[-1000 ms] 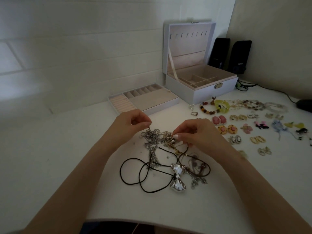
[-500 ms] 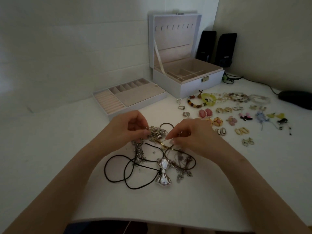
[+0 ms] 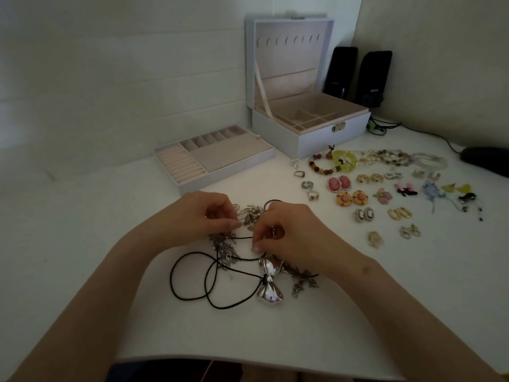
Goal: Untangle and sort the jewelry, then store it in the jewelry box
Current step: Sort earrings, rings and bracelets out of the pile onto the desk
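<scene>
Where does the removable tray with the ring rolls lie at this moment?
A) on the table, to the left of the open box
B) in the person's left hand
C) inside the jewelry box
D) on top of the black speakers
A: the tray rests flat on the table, to the left of the open jewelry box.

Bare forearms (image 3: 96,285), left hand (image 3: 203,216) and right hand (image 3: 292,235) (pale-tipped nails), dark clothing (image 3: 165,370) below.
</scene>
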`<state>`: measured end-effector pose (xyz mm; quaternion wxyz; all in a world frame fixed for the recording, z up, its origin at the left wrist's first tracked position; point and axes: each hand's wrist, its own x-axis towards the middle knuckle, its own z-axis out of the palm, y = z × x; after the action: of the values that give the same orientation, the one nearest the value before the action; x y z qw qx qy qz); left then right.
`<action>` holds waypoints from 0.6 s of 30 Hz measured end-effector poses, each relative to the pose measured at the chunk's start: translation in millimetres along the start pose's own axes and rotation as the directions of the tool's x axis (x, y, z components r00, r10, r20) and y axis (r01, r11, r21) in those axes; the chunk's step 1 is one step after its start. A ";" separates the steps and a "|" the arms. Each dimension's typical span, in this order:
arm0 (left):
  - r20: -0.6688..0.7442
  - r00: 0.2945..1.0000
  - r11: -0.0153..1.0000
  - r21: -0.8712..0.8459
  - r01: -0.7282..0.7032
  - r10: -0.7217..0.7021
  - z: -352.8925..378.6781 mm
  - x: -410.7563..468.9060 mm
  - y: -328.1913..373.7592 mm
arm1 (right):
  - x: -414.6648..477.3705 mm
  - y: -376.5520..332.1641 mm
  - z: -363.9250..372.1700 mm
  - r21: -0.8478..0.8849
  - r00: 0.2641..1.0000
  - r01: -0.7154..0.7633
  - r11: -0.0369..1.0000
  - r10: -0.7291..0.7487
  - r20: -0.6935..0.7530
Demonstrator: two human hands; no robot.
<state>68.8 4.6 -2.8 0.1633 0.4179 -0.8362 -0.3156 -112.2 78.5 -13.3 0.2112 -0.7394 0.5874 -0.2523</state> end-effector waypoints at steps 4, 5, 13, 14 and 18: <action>-0.029 0.999 1.000 -0.003 0.030 -0.030 -5.0 -2.5 -1.5 | -1.9 1.2 -5.1 0.023 0.999 -0.029 0.999 0.028 0.033; -0.048 0.998 0.999 0.021 0.035 -0.034 -5.9 -2.6 -3.0 | -2.4 1.7 -7.7 0.053 0.999 -0.035 0.998 0.034 0.029; -0.185 0.982 0.996 0.068 0.061 -0.047 -5.3 -0.5 -5.0 | 22.6 9.7 -19.6 0.042 0.974 -0.171 0.984 0.175 -0.146; -0.205 0.978 0.997 0.052 0.059 -0.048 -5.9 -0.2 -4.9 | 27.0 9.1 -16.2 -0.001 0.978 -0.179 0.984 0.178 -0.109; -0.300 0.952 0.996 -0.070 0.050 -0.069 -8.0 0.5 -5.9 | 38.6 9.1 -10.1 -0.082 0.982 -0.174 0.981 0.166 -0.092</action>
<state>76.3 -1.7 -0.8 0.2922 0.4809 -0.7784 -0.2783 -118.4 38.7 -6.1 0.1735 -0.6840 0.6676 -0.2375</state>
